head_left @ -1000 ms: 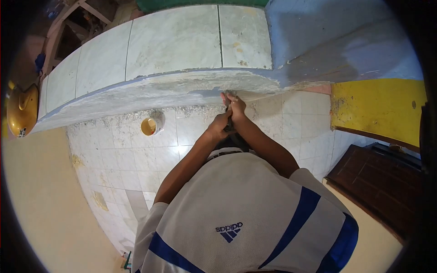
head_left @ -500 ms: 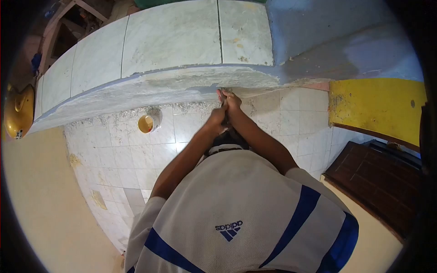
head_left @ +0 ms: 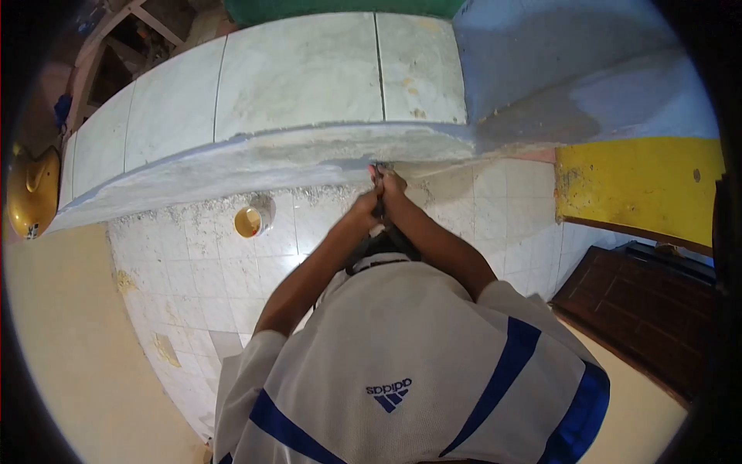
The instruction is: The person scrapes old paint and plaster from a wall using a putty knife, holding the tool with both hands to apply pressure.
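Note:
Both hands are together at the low wall's scraped side (head_left: 294, 155), straight ahead of my body. My right hand (head_left: 393, 184) is closed round a dark, slim hand tool (head_left: 379, 175) and sits close to the wall. Just behind it, my left hand (head_left: 366, 204) is also closed, apparently on the same tool's rear part. The tool's tip reaches the wall face near a bluish-grey patch, but my fingers hide much of it, so its exact kind cannot be made out.
Pale tiles (head_left: 301, 73) cap the wall. A small bucket (head_left: 249, 222) stands on the tiled floor (head_left: 270, 271), with flakes and debris along the wall's foot. A gold helmet (head_left: 32, 193) is at far left, a yellow panel (head_left: 634, 189) and dark brown door (head_left: 634, 309) at right.
My view has shifted slightly, so the wall and tiles appear lower in the frame. Both hands stay closed together at nearly the same spot on the wall.

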### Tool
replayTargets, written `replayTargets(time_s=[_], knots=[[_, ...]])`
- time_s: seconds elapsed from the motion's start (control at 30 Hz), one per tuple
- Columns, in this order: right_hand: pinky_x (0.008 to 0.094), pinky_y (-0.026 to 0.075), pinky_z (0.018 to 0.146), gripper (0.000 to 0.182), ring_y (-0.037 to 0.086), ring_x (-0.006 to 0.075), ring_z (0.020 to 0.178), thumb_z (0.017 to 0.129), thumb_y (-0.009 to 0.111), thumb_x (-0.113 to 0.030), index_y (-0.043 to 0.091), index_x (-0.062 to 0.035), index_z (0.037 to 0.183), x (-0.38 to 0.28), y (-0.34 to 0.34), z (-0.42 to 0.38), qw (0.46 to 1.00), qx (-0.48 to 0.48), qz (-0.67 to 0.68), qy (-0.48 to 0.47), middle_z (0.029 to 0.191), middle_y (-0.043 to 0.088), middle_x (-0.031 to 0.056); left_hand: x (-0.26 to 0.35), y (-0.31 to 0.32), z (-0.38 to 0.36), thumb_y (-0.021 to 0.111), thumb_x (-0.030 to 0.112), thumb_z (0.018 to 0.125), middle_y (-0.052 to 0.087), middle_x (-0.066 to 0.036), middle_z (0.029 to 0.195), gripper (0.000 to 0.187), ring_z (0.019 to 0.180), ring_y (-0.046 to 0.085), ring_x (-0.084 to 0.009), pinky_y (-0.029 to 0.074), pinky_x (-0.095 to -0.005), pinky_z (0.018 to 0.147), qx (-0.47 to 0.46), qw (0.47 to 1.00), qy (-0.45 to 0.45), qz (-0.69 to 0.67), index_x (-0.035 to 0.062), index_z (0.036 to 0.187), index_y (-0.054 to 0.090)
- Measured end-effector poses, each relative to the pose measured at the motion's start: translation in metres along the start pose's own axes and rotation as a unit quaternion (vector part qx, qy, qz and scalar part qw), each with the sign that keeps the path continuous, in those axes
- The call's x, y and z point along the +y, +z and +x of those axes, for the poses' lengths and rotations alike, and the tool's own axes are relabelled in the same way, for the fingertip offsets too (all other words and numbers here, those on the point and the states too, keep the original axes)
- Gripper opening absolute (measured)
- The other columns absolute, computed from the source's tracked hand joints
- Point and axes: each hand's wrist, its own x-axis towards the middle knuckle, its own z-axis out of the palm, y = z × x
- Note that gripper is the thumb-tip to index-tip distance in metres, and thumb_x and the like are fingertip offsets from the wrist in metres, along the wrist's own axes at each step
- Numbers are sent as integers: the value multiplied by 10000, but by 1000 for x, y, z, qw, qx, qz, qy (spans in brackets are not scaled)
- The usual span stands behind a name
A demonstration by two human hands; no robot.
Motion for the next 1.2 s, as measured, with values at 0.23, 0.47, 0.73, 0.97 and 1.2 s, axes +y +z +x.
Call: replayTargets(time_s=[0.23, 0.47, 0.73, 0.97, 1.2], knots=[[294, 542, 782, 211, 707, 247, 972, 898, 663, -66, 614, 30, 1079, -18, 12, -47, 997, 5, 46, -54, 1083, 670, 129, -11, 18, -30, 435, 430, 1052, 573, -88, 1321, 456, 1226, 532, -236, 423, -548, 1016, 13, 1000, -16, 13, 107, 1369, 492], [306, 550, 712, 275, 724, 254, 922, 878, 679, -68, 599, 57, 1109, -16, 0, -37, 995, -42, 45, -84, 1102, 668, 139, -7, 27, -35, 433, 428, 1054, 587, -88, 1290, 442, 1194, 550, -234, 461, -554, 954, 11, 1000, 23, 17, 101, 1342, 505], [294, 527, 851, 226, 697, 239, 1006, 917, 635, -51, 600, 55, 1113, -30, 15, -61, 996, -44, 49, -60, 1153, 660, 128, -6, 30, -32, 388, 459, 1061, 601, -88, 1262, 460, 1167, 569, -254, 463, -559, 949, 13, 997, 47, 63, 111, 1341, 500], [299, 529, 616, 107, 713, 249, 782, 865, 667, 29, 603, 87, 928, -17, 16, -42, 992, 23, 92, -83, 942, 664, 147, -10, 8, -13, 375, 476, 1058, 662, -90, 1155, 447, 1062, 623, -266, 474, -559, 927, -13, 997, 29, 69, 121, 1266, 551], [281, 468, 518, 120, 613, 191, 603, 885, 684, -29, 605, 60, 872, -24, 14, -32, 996, 24, 33, -79, 778, 648, 130, -8, 25, -13, 361, 511, 1052, 663, -111, 1180, 486, 1097, 622, -284, 439, -606, 966, 6, 999, 6, 33, 125, 1287, 541]])
